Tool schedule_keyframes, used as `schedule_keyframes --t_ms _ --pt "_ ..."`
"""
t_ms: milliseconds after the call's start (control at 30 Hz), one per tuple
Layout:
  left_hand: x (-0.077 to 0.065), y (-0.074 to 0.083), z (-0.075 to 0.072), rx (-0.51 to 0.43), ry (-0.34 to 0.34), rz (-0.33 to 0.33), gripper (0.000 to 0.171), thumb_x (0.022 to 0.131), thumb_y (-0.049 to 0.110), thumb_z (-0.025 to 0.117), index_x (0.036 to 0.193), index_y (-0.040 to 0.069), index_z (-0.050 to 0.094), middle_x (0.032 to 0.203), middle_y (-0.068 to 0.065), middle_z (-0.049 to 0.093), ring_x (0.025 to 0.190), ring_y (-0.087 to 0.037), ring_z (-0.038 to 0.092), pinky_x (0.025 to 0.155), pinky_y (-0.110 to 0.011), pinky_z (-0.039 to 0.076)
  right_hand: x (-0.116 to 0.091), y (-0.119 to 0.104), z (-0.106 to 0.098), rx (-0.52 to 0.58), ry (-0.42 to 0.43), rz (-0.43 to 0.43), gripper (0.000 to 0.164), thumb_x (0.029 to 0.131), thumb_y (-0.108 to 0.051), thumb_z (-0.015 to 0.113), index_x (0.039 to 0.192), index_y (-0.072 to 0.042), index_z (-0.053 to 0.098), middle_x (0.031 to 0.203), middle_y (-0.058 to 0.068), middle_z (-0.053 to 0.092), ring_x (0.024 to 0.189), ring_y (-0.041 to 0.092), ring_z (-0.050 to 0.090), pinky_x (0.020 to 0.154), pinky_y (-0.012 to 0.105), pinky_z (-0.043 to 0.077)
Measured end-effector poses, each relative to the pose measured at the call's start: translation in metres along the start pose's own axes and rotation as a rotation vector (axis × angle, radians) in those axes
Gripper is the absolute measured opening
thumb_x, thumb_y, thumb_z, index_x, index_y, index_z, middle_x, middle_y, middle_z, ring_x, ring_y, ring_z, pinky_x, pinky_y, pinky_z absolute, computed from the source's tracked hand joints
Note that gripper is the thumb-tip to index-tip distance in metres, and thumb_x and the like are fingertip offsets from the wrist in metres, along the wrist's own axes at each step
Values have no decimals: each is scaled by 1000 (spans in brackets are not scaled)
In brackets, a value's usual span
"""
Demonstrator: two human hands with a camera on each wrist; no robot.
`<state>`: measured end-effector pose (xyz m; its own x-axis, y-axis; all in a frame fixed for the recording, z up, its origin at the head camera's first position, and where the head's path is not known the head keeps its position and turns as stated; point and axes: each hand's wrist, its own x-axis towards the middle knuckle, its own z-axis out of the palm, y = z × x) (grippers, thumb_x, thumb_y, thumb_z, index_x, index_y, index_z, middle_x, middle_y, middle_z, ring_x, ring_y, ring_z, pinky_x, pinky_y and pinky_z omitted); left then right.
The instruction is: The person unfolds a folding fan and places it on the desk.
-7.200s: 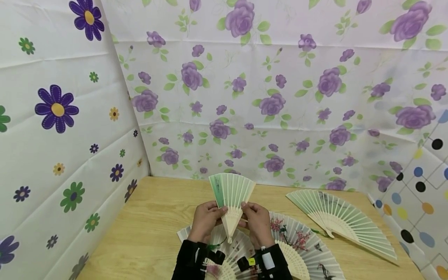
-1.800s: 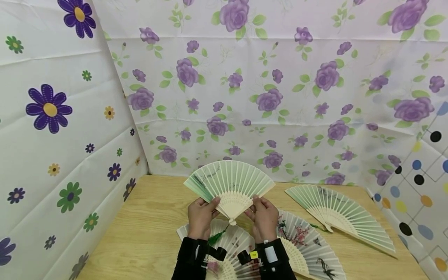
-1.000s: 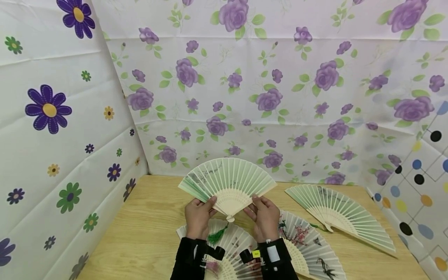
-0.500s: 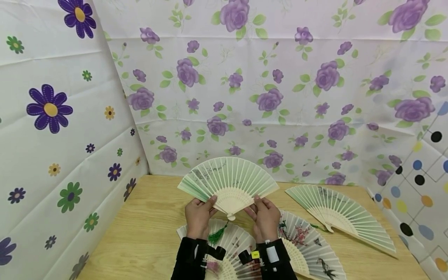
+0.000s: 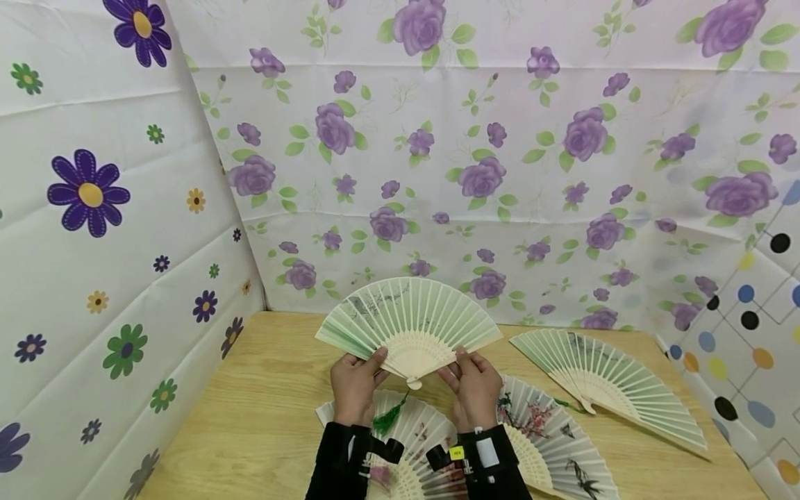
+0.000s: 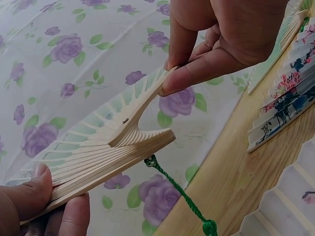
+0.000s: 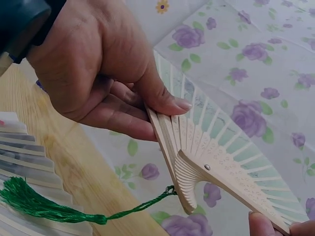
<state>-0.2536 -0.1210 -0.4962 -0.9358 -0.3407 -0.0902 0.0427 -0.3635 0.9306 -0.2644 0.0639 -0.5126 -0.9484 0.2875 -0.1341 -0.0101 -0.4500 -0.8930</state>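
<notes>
Spread wide above the table is a light green folding fan with pale slatted ribs. My left hand pinches its left edge, thumb in front and fingers behind. At the opposite edge, my right hand pinches the ribs the same way. From the pivot hangs a green tassel, its cord plain in the right wrist view. Below the hands, a white folding fan with pink marks lies open, partly hidden by the sleeves. To its right rests another white folding fan with red blossoms and birds.
A second green folding fan lies spread on the right of the wooden table. Floral cloth hangs behind, daisy-print cloth on the left, and dotted cloth on the right.
Over the span, the held fan goes from narrowly spread to a wide arc as the hands move apart. Its tassel comes to hang free. Lately it rises slightly and widens a little more.
</notes>
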Motion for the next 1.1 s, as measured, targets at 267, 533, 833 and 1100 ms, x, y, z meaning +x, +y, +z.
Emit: schedule_keyframes --t_ms 267,533,833,1100 --pt "-2 1 1 2 12 3 31 107 -2 77 135 -15 70 104 -7 82 91 -9 81 82 -26 73 0 1 0 6 8 -10 16 121 -9 56 124 6 60 121 7 63 94 13 69 83 32 74" --pt "-3 0 2 -4 18 6 24 107 -2 77 127 -13 71 96 -4 77 91 -10 80 85 -31 74 0 2 0 27 33 -27 14 121 -8 57 119 5 62 122 8 65 96 13 75 85 33 75" --pt "-2 -2 3 -11 16 10 27 107 -3 76 131 -15 70 96 -4 78 91 -9 81 85 -30 74 1 4 1 60 55 -31 17 120 -10 59 123 7 63 120 8 66 96 13 77 82 31 74" --pt "-3 -2 4 -7 17 15 27 108 -2 76 131 -14 71 99 -4 77 92 -9 80 86 -30 74 1 4 -1 73 52 -38 19 121 -10 58 125 8 62 122 9 65 97 13 77 84 30 74"
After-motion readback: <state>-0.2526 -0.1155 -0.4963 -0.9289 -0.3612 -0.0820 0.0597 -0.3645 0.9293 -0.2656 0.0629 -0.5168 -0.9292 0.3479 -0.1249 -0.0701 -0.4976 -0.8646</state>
